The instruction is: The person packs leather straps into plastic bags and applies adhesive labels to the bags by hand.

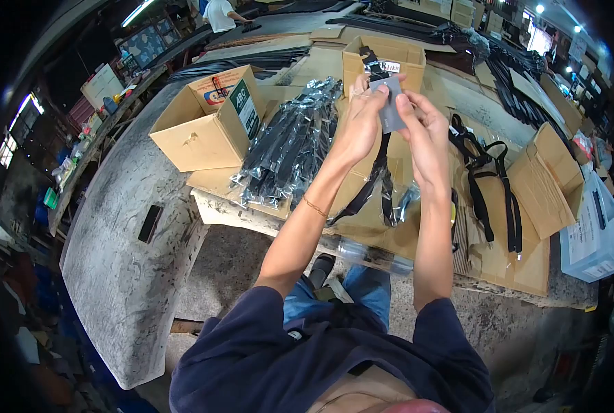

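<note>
My left hand (363,117), closed, pinches a small grey card (392,110) raised above the cardboard-covered table. On the card's other side, the fingers and thumb of my right hand (425,127) are closed around its edge. Black elastic straps that look like suspenders (382,165) hang below the card, and their lower ends lie on the cardboard. Above my fingers shows a dark upper end of the straps (370,60). A pile of black straps in clear plastic sleeves (293,141) lies left of my hands. Loose black straps (486,172) rest to the right.
An open cardboard box (203,141) stands at the left, another box (407,54) behind my hands, and a third (537,182) tilts at the right beside a pale blue plastic container (592,234). A dark phone-like object (150,224) lies on the grey table. Farther back is another person (219,15).
</note>
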The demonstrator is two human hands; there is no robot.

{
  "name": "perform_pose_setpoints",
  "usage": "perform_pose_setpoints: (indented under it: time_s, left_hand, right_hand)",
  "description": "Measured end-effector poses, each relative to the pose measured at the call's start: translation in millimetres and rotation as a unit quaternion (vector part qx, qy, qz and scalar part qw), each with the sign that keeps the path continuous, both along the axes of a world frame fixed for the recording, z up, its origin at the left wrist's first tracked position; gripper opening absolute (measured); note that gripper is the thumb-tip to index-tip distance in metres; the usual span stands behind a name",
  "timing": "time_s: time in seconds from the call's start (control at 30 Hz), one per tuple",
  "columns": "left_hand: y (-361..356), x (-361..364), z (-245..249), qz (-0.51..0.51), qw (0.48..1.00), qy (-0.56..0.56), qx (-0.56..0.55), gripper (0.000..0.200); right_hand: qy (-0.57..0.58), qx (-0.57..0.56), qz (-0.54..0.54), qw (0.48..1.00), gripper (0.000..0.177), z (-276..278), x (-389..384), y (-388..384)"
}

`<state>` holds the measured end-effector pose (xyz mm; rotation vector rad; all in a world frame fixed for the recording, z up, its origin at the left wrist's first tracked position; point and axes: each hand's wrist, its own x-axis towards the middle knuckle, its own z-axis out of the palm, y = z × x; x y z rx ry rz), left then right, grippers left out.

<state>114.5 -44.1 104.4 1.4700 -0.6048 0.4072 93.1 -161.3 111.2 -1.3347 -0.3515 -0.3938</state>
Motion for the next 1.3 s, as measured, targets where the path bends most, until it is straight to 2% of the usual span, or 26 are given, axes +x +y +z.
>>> perform_pose_setpoints:
  time_s: [0.03, 0.07, 0.1, 0.17, 0.2, 0.23, 0.3, 0.33, 0.37, 0.4, 0.47, 0.5, 0.57, 0.63, 0.7, 0.83, 0.9, 1.03, 1.13, 1.3]
  left_hand:
    - [-3.6, -6.6, 2.8, 0.037, 0.998, -0.042, 0.025, 0.046]
    - [-4.8, -15.9, 7.1, 0.001, 1.000, 0.019, 0.012, 0.045]
    - [-2.4, -13.3, 3.3, -0.002, 1.000, 0.023, 0.014, 0.045]
    - [5.7, 2.4, -7.1, -0.043, 0.999, -0.001, 0.033, 0.043]
    - [9.3, 9.6, -12.3, -0.125, 0.989, 0.041, -0.068, 0.044]
    - [14.0, 9.4, -9.9, -0.122, 0.989, 0.040, -0.071, 0.044]
    - [28.9, 6.6, -6.3, -0.263, 0.926, 0.073, -0.260, 0.043]
    - [37.1, 6.6, -1.9, -0.312, 0.894, 0.105, -0.304, 0.024]
    - [41.0, 4.5, 0.6, -0.312, 0.894, 0.106, -0.304, 0.024]
    - [43.5, 2.7, 4.2, -0.266, 0.917, 0.115, -0.274, 0.025]
    - [50.3, 2.4, 7.6, -0.190, 0.957, 0.125, -0.181, 0.027]
    - [50.8, 0.3, 8.3, -0.189, 0.957, 0.126, -0.181, 0.027]
    - [50.7, -7.2, 15.1, -0.132, 0.984, 0.093, -0.073, 0.030]
    - [52.6, -9.6, 14.9, -0.118, 0.985, 0.105, -0.074, 0.034]
    - [52.7, -15.6, 14.8, -0.038, 0.995, 0.085, -0.031, 0.033]
    - [52.3, -25.3, 12.4, -0.011, 0.998, 0.067, -0.012, 0.033]
    - [58.0, -24.2, 9.5, -0.014, 0.994, 0.104, -0.012, 0.033]
    - [67.1, -20.9, -2.0, 0.026, 0.994, 0.097, 0.035, 0.033]
    - [69.7, -25.2, -4.2, 0.001, 0.993, 0.118, 0.022, 0.033]
    - [70.0, -35.8, -1.9, 0.005, 0.993, 0.113, 0.038, 0.034]
  right_hand:
    - [-0.007, 0.013, -0.001, 1.000, 0.029, -3.2, -3.1, 2.7]
    - [-0.020, 0.020, 0.030, 0.999, 0.025, -3.3, -1.3, 2.6]
    - [-0.017, 0.022, 0.027, 0.999, 0.025, -5.6, 2.9, 0.5]
    - [-0.049, 0.035, 0.109, 0.992, 0.022, -10.2, 12.2, -7.5]
    - [-0.033, 0.018, 0.093, 0.995, 0.020, -10.3, 12.6, -10.4]
    - [-0.033, 0.015, 0.096, 0.995, 0.020, -9.9, 13.0, -13.1]
    - [-0.003, -0.033, 0.107, 0.994, 0.021, -11.0, 12.2, -16.6]
    - [-0.001, -0.032, 0.109, 0.994, 0.021, -11.9, 11.8, -17.8]
    - [-0.010, -0.062, 0.117, 0.991, 0.021, -12.0, 12.1, -19.3]
    - [-0.021, -0.093, 0.124, 0.988, 0.022, -11.6, 12.0, -20.1]
    - [-0.024, -0.095, 0.120, 0.988, 0.020, -10.1, 8.7, -16.6]
    - [-0.029, -0.099, 0.117, 0.988, 0.019, -9.6, 7.0, -15.1]
    - [-0.029, -0.117, 0.118, 0.986, 0.019, -9.1, 6.3, -15.6]
    - [-0.030, -0.135, 0.119, 0.983, 0.020, -7.4, 3.4, -14.3]
    - [-0.037, -0.116, 0.113, 0.986, 0.022, -4.3, -1.6, -10.1]
    - [-0.001, -0.135, 0.111, 0.985, 0.024, -5.4, 0.7, -10.3]
    - [-0.014, -0.140, 0.084, 0.987, 0.024, -10.1, 3.1, -9.9]
    - [-0.023, -0.119, 0.048, 0.991, 0.022, -17.7, -3.4, -3.2]
    - [-0.012, -0.131, 0.076, 0.988, 0.017, -20.3, -7.5, -2.2]
    - [0.012, -0.157, 0.128, 0.979, 0.025, -25.4, -0.4, -3.3]
